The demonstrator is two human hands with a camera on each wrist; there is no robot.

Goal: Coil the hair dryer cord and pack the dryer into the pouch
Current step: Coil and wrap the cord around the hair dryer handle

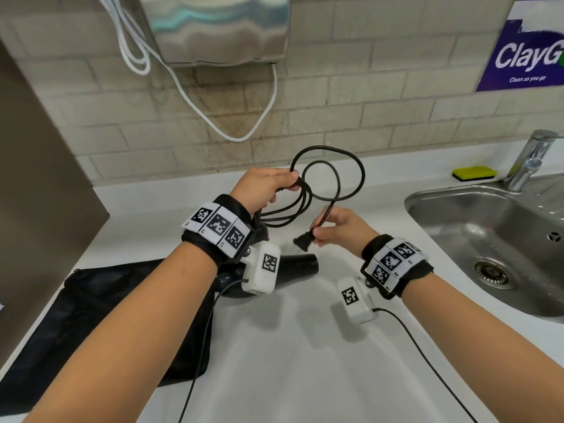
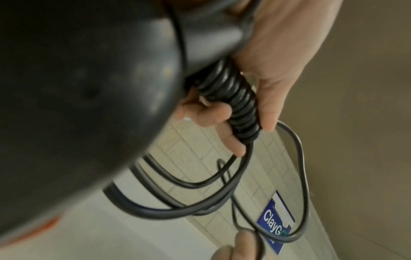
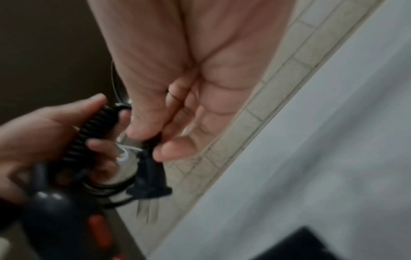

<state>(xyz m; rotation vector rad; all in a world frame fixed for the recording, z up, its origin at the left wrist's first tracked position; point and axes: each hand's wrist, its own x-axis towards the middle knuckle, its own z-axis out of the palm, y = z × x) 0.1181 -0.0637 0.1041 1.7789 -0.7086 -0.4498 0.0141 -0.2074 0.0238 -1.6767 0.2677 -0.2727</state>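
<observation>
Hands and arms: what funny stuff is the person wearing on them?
Both arms are bare, with no sleeves. Each wrist has a black strap: the left wristband and right wristband carry white blocks printed with black square codes. Under each wrist hangs a small white camera box with another code, and a thin black cable trails off. The hands wear no gloves.

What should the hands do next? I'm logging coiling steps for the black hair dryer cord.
Probably bring the plug end over to the gathered loops. The left hand grips several loops of the black cord, while the right hand pinches the loose end beside the black plug, one open loop between them.
</observation>
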